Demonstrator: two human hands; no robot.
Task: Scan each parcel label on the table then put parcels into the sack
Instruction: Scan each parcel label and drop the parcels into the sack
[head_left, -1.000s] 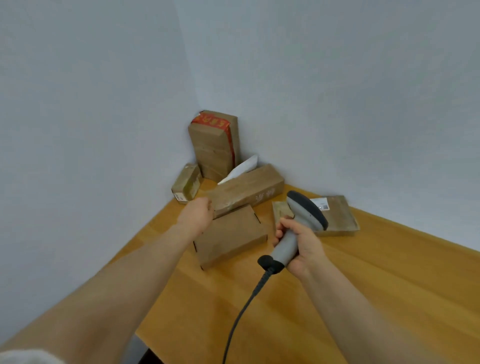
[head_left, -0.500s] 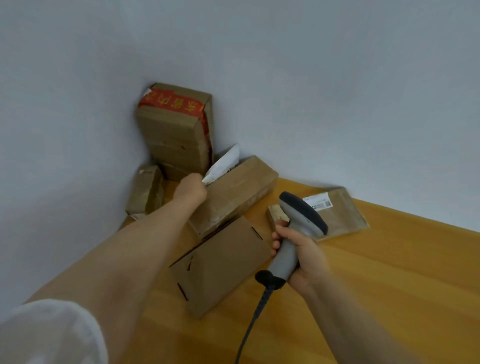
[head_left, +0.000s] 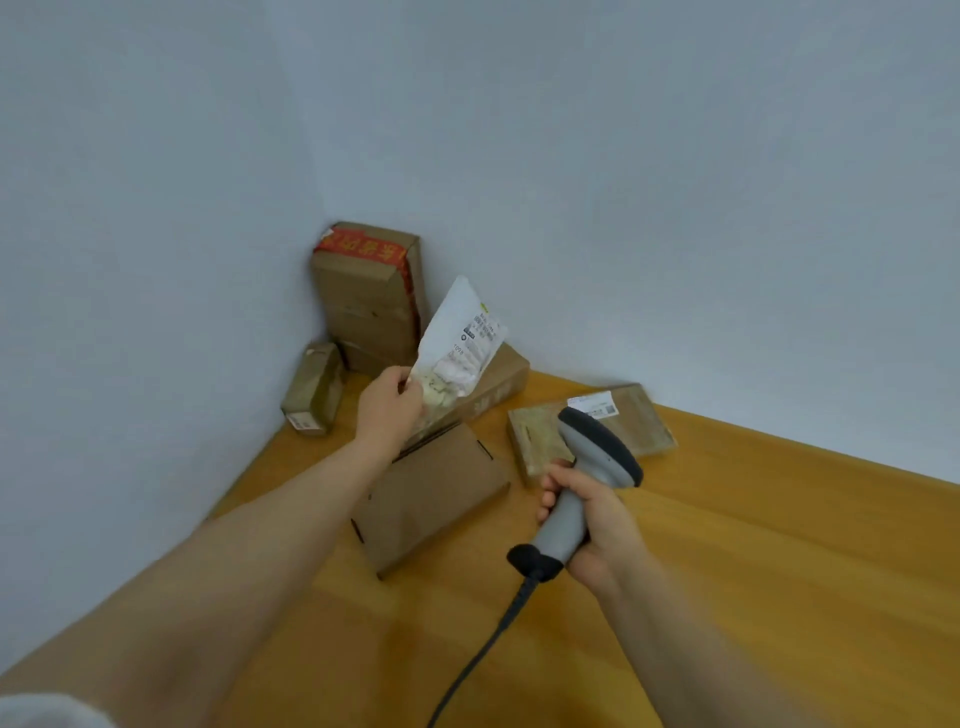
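Note:
My left hand (head_left: 388, 404) pinches the lower corner of a white plastic pouch parcel (head_left: 460, 343) and holds it up above the boxes, its printed label facing me. My right hand (head_left: 589, 514) grips the grey handle of a barcode scanner (head_left: 592, 465), whose dark head sits low, right of the pouch. Cardboard parcels lie in the table corner: a flat box (head_left: 434, 493) under my left forearm, a long box (head_left: 493, 384) behind the pouch, a flat labelled one (head_left: 636, 421) behind the scanner, a tall box with red tape (head_left: 366, 291), and a small box (head_left: 314, 389). No sack is in view.
The wooden table (head_left: 753, 571) meets two pale walls at the far corner. The scanner's black cable (head_left: 483, 644) trails toward the near edge. The table's left edge runs diagonally beneath my left arm.
My left hand reached in behind the long box, took hold of the white pouch and lifted it up clear of the boxes. My right hand kept holding the scanner.

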